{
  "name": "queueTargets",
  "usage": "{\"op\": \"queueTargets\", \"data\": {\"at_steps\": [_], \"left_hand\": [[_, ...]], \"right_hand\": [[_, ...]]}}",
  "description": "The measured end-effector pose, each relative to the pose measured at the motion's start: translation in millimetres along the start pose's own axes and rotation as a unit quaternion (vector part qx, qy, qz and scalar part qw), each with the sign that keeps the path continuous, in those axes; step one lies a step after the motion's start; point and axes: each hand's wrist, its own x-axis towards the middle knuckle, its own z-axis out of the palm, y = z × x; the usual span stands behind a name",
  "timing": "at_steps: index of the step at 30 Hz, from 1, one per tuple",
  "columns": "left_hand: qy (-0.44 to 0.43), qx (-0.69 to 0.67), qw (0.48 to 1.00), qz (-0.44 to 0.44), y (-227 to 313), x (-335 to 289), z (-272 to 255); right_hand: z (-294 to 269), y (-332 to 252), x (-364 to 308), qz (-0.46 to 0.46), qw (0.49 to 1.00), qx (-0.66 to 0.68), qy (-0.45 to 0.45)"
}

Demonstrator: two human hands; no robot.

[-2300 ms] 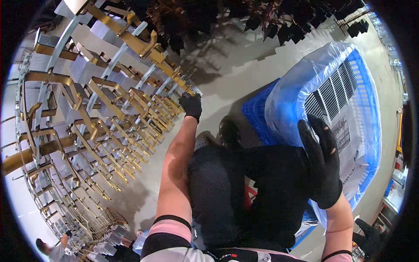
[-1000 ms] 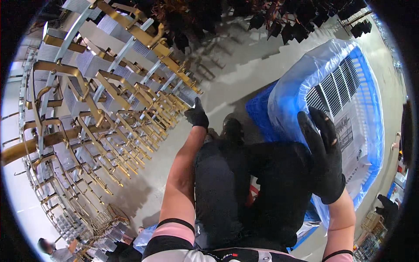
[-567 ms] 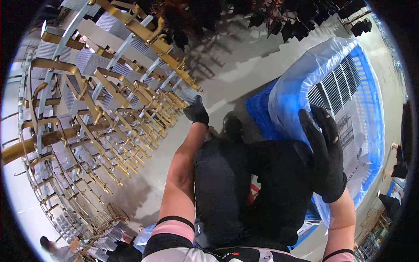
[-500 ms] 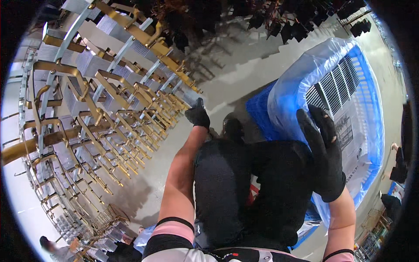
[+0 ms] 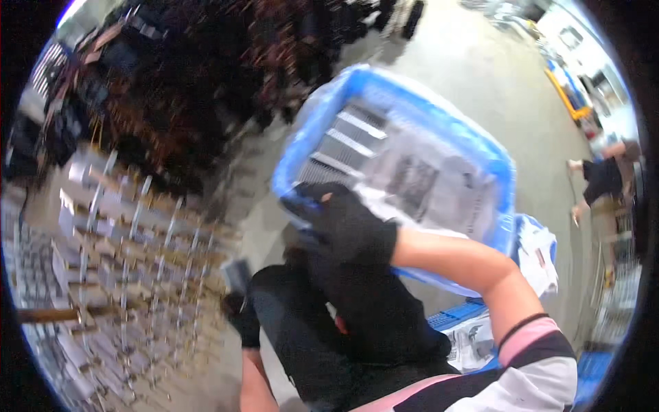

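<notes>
Both of my hands wear black gloves. Low on the left, beside my knee, my left hand (image 5: 241,317) is closed round the lower end of a grey metal block (image 5: 237,275); blur hides its finer shape. My right hand (image 5: 340,223) reaches across my lap to the near left corner of a blue crate (image 5: 511,182) lined with clear plastic. Its fingers are smeared by motion, so their grip does not show. Inside the crate, rows of finned metal pieces (image 5: 343,141) lie at the left, with a printed paper sheet (image 5: 429,175) beside them.
A rack with brass-coloured hooks (image 5: 137,288) and many hanging metal pieces fills the left. Dark hanging parts (image 5: 199,75) crowd the far left. Another blue crate (image 5: 456,314) stands under the near side of the lined one. A co-worker (image 5: 607,175) is at the far right.
My view has swung right toward the crate. My left hand has come away from the rack with a metal block in it. My right hand has shifted to the crate's near left corner.
</notes>
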Motion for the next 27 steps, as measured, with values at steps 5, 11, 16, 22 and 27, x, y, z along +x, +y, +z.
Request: {"op": "queueTargets", "data": {"at_steps": [5, 11, 16, 22, 27], "left_hand": [[0.06, 0.465, 0.846, 0.253, 160.2, -72.5, 72.4], [0.05, 0.164, 0.968, 0.182, 247.0, -117.9, 95.6], [-0.171, -0.307, 0.932, -0.092, 254.1, -128.1, 138.6], [-0.311, -0.282, 0.903, -0.087, 259.8, -152.2, 224.7], [-0.365, -0.225, 0.872, -0.238, 283.9, -170.3, 254.4]], "right_hand": [[-32.6, -2.9, -11.4, -0.007, 0.996, -0.077, 0.05], [-92.7, -70.3, -11.6, 0.058, 0.985, 0.136, -0.087], [-112.4, -99.0, -43.4, -0.06, 0.974, 0.202, 0.077], [-146.8, -96.4, -90.9, -0.089, 0.98, 0.113, 0.14], [-172.7, -91.5, -103.0, -0.165, 0.977, -0.126, 0.054]]}}
